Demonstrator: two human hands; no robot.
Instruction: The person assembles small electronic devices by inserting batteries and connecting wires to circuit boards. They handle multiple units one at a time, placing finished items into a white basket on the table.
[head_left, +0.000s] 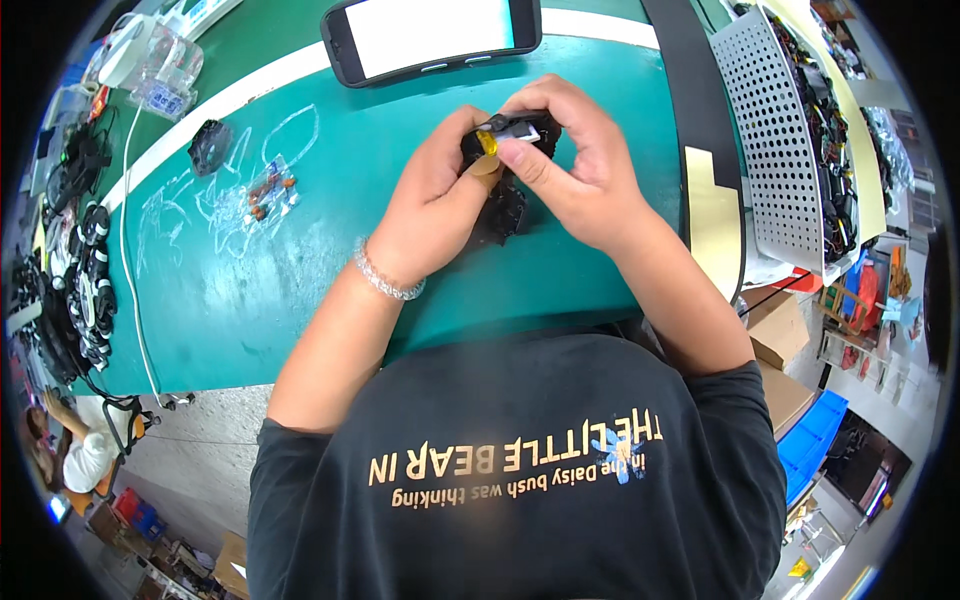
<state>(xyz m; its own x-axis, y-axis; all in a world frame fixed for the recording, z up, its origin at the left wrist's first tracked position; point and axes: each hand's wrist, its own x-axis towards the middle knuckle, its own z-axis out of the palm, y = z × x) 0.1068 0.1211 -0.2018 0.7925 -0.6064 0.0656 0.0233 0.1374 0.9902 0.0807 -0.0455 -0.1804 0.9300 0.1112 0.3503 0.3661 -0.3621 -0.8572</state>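
Both of my hands meet over the green table, closed on a small black electronic part [545, 125] with a strip of yellow tape and a silvery piece on it. My left hand [445, 185] grips its left side, a clear beaded bracelet on the wrist; a tan covering shows at the thumb tip. My right hand [585, 165] wraps round the other side, its thumb pressing near the silvery piece. Fingers hide much of the part. Just below the hands is a black plastic piece [503, 213]; whether it is joined to the held part, I cannot tell.
A phone [430, 40] with a bright screen stands beyond my hands. To the left lie a black plastic piece [209, 147], small orange-brown bits [270, 192], a white cable [128, 250] and bundled black cables [95, 270]. A perforated white basket [765, 130] stands right. Another person [90, 455] sits far left.
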